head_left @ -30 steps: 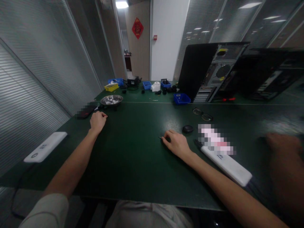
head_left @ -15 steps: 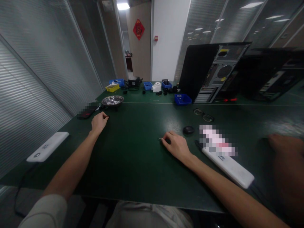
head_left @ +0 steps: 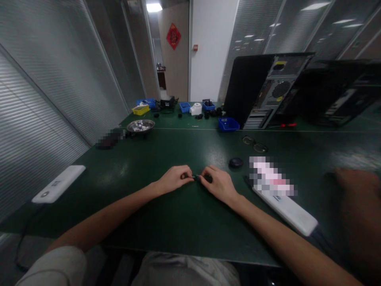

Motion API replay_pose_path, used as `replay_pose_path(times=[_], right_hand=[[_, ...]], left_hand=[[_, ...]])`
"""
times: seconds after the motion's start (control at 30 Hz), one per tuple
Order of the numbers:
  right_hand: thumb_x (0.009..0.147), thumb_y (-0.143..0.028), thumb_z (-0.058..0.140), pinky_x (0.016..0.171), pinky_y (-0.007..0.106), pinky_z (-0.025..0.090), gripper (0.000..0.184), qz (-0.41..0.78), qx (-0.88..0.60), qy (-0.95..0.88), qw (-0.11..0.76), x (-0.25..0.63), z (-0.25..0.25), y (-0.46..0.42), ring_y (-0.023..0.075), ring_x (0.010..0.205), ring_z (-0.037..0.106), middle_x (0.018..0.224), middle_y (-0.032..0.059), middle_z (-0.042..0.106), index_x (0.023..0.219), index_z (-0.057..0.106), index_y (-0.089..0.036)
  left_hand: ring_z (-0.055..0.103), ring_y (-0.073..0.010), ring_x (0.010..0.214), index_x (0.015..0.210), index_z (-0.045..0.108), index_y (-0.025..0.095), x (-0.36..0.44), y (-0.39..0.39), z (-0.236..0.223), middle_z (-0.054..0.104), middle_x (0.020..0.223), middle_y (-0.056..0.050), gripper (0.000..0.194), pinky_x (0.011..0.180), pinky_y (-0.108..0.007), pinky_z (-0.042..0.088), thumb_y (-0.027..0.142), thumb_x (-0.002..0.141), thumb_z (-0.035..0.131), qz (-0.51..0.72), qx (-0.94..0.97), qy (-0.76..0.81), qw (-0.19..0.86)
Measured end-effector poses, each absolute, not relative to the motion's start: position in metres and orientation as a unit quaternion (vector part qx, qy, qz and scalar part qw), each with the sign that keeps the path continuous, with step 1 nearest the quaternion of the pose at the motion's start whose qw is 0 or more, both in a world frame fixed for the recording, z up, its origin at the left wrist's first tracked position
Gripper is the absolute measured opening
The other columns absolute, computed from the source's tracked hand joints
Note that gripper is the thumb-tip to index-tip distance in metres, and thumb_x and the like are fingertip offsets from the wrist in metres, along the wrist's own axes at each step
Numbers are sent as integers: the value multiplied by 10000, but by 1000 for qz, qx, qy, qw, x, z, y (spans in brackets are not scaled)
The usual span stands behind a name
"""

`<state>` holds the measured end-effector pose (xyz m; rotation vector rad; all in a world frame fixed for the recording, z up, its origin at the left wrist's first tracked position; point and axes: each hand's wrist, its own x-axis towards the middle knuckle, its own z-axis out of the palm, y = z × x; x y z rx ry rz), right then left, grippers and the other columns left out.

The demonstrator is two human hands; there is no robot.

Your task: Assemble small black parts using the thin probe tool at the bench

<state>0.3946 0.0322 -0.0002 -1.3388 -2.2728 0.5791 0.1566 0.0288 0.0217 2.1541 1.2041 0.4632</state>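
My left hand [head_left: 176, 178] and my right hand [head_left: 218, 182] meet over the middle of the green table, fingertips pinched and nearly touching. Between them is a small dark piece [head_left: 195, 177], too small for me to name its kind. The left fingertips grip its left end. On its other side, the right thumb and finger pinch something small, mostly hidden by the fingers. A black computer mouse [head_left: 236, 162] lies just beyond and right of my right hand.
A metal bowl [head_left: 141, 126] of small shiny parts stands at the back left. Glasses [head_left: 255, 143], a blue bin [head_left: 228, 124] and a computer case [head_left: 253, 87] are on the right. White power-bank-like boxes [head_left: 59, 184] lie on both sides. Another person's blurred arm [head_left: 358, 210] rests at far right.
My left hand has come from near the metal bowl, right and nearer, to my right hand, bringing a small dark piece. My right hand stays in place; its thin tip no longer shows separately.
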Motion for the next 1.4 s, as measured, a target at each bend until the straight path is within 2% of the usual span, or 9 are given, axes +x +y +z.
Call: replay_pose_path(times=[0.13, 0.3, 0.43, 0.57, 0.77, 1.2, 1.4], right_hand=[[976, -407, 567, 649, 269, 356, 193, 214, -474, -822, 230, 394, 0, 32, 153, 794, 619, 970, 8, 669, 926, 657, -243], [970, -411, 567, 652, 270, 357, 206, 216, -470, -822, 240, 398, 0, 33, 156, 783, 612, 940, 11, 664, 900, 654, -238], [965, -404, 576, 654, 269, 349, 190, 218, -461, -826, 242, 398, -2, 32, 157, 787, 607, 941, 7, 664, 908, 655, -241], [977, -404, 566, 645, 267, 340, 193, 220, -453, -829, 242, 397, -4, 32, 154, 768, 598, 947, 9, 661, 923, 652, -241], [1007, -399, 539, 645, 258, 358, 194, 231, -424, -842, 241, 396, -5, 33, 140, 763, 596, 974, 10, 654, 960, 636, -237], [1033, -388, 516, 669, 259, 396, 176, 232, -384, -860, 243, 394, -8, 33, 136, 775, 603, 994, 13, 638, 1013, 609, -240], [1045, -407, 487, 654, 260, 379, 211, 210, -404, -857, 241, 393, -6, 35, 142, 773, 604, 1008, 21, 645, 1023, 610, -237]], left_hand=[[632, -152, 882, 957, 685, 160, 152, 30, 28, 681, 1032, -57, 215, 791, -269, 495, 373, 933, 673, 194, 812, 443, 328], [595, -133, 779, 1033, 706, 166, 150, 32, 30, 678, 945, -40, 226, 700, -252, 460, 368, 939, 669, 201, 804, 454, 327], [592, -126, 779, 1138, 716, 190, 150, 32, 29, 684, 978, -40, 256, 690, -246, 453, 346, 940, 674, 204, 806, 452, 324], [624, -133, 818, 1089, 739, 181, 149, 32, 30, 698, 1017, -54, 222, 728, -255, 486, 336, 951, 659, 208, 814, 435, 323], [668, -165, 1000, 1110, 756, 194, 150, 32, 29, 716, 1094, -65, 220, 926, -308, 517, 309, 972, 628, 217, 837, 397, 309], [670, -175, 1022, 1168, 749, 207, 152, 31, 28, 709, 1123, -76, 272, 929, -324, 538, 330, 1001, 572, 205, 862, 373, 274], [629, -177, 1037, 1240, 711, 223, 153, 28, 30, 662, 1135, -80, 289, 924, -328, 517, 293, 1015, 546, 184, 868, 389, 249]])
